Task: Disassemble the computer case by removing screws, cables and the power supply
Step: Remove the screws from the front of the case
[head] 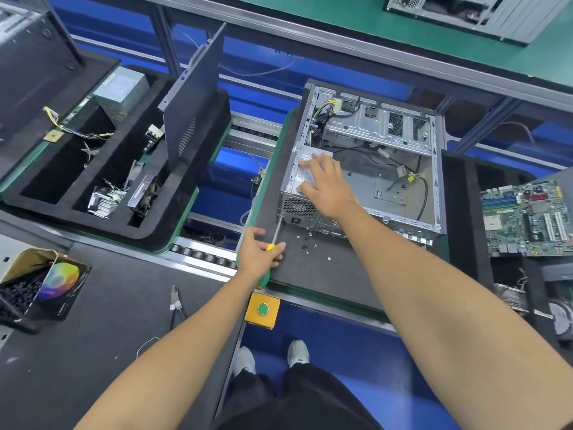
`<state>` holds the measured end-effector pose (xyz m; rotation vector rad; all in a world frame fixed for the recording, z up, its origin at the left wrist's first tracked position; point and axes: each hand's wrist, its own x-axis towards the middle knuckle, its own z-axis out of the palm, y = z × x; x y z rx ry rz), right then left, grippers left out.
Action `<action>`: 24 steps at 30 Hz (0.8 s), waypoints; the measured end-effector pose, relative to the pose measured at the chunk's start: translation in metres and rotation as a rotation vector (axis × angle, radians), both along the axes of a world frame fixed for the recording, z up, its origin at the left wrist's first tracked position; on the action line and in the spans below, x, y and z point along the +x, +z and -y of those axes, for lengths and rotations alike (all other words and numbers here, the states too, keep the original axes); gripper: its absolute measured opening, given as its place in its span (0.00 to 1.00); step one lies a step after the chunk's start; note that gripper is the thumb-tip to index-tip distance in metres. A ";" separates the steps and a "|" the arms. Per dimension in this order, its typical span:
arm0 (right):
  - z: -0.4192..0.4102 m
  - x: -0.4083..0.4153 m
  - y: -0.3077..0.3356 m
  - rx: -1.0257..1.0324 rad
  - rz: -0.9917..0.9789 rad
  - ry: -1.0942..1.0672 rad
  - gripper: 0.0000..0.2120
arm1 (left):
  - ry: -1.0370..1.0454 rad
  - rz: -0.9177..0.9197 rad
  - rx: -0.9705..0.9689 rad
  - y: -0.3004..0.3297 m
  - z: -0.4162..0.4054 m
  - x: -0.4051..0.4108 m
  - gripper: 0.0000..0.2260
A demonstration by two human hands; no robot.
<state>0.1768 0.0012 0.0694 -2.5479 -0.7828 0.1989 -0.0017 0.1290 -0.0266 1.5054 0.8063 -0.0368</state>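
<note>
An open metal computer case (403,144) lies on a dark foam pallet (316,274). The power supply (297,209) sits in its near-left corner. My right hand (325,184) rests flat on top of the power supply, fingers spread. My left hand (259,256) grips a yellow-and-green screwdriver (273,243); its tip touches the case's rear face at the power supply's lower-left corner. Several loose screws (308,243) lie on the foam just in front of the case. Black and yellow cables (412,178) trail inside the case.
A motherboard (527,215) lies on the right pallet. The left foam tray (93,169) holds another power supply (121,91), cables and a side panel (193,107) standing upright. Cutters (175,301) and a box (40,283) sit on the near mat. A green button (263,309) is below.
</note>
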 end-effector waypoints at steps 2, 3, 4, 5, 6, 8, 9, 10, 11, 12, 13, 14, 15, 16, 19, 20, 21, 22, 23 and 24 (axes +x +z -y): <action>0.000 0.000 0.000 -0.009 0.004 -0.001 0.25 | -0.008 0.001 -0.058 -0.004 0.001 0.001 0.15; 0.000 0.000 0.000 -0.015 0.007 0.001 0.26 | -0.034 -0.005 -0.080 -0.006 0.002 0.002 0.11; 0.000 0.000 0.000 -0.019 0.009 0.003 0.26 | -0.054 -0.018 -0.099 -0.006 0.003 0.003 0.08; 0.000 0.000 0.000 -0.022 0.012 0.005 0.26 | -0.065 -0.035 -0.103 -0.007 0.003 0.005 0.09; 0.000 0.001 -0.001 -0.022 0.018 0.006 0.25 | -0.068 -0.046 -0.094 -0.007 0.003 0.008 0.11; 0.000 0.001 -0.001 -0.020 0.028 0.004 0.25 | -0.081 -0.032 -0.040 -0.003 0.002 0.016 0.11; -0.001 0.001 -0.001 -0.019 0.031 0.002 0.25 | -0.095 -0.007 -0.015 0.000 0.001 0.021 0.10; -0.001 0.001 -0.001 -0.021 0.032 0.002 0.25 | -0.103 0.017 -0.003 0.003 0.001 0.026 0.11; -0.001 0.001 -0.001 -0.022 0.030 0.002 0.26 | -0.098 0.027 -0.002 0.006 0.001 0.031 0.13; -0.001 0.000 -0.002 -0.020 0.030 0.002 0.26 | -0.083 0.026 -0.005 0.009 0.001 0.036 0.16; -0.001 0.001 -0.002 -0.018 0.030 0.000 0.25 | -0.063 0.018 -0.009 0.010 0.001 0.042 0.17; -0.001 0.001 -0.001 -0.015 0.030 -0.001 0.25 | -0.043 0.011 -0.012 0.011 0.000 0.046 0.18; -0.001 0.001 -0.001 -0.012 0.030 -0.002 0.25 | -0.026 0.005 -0.007 0.011 0.000 0.049 0.17; -0.001 0.001 -0.001 -0.008 0.030 -0.004 0.25 | -0.017 0.001 0.009 0.010 -0.002 0.052 0.16; -0.001 0.001 -0.001 -0.007 0.032 -0.012 0.24 | -0.033 -0.011 0.054 0.002 -0.003 0.055 0.10; -0.001 0.000 -0.001 -0.010 0.032 -0.012 0.25 | -0.044 -0.014 0.055 0.000 -0.003 0.054 0.09; -0.001 0.001 -0.001 -0.011 0.032 -0.012 0.25 | -0.056 -0.020 0.060 -0.001 -0.003 0.054 0.08; -0.001 0.001 -0.001 -0.011 0.033 -0.010 0.25 | -0.068 -0.028 0.071 -0.003 -0.003 0.054 0.09; -0.001 0.001 -0.001 -0.011 0.033 -0.007 0.24 | -0.079 -0.037 0.089 -0.004 -0.002 0.055 0.09; -0.001 0.001 -0.001 -0.009 0.034 -0.006 0.24 | -0.093 -0.046 0.111 -0.005 -0.001 0.055 0.09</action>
